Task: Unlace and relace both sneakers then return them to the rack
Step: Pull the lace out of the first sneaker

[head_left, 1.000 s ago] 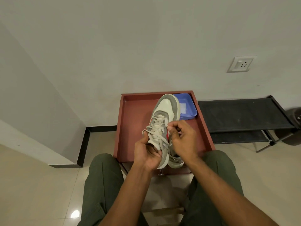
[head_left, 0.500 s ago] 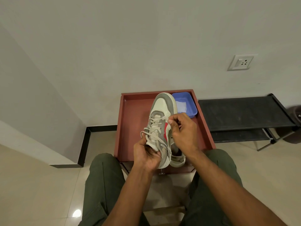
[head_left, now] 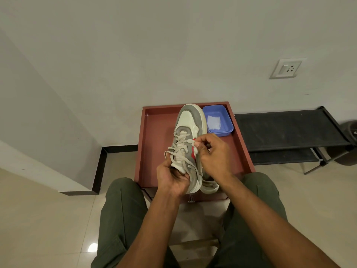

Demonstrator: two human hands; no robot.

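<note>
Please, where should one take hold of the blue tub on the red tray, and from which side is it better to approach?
Grip the blue tub by its near rim, probably coming from the right side. It sits open side up in the far right corner of the red tray, and the sneaker held in the left hand crowds its left edge, so that side looks blocked.

Soft, even indoor light, a bright glare spot on the glossy floor (head_left: 93, 247) — lower left, faint shadows beneath the legs, wide-angle bending at edges — focus sharp.
</note>
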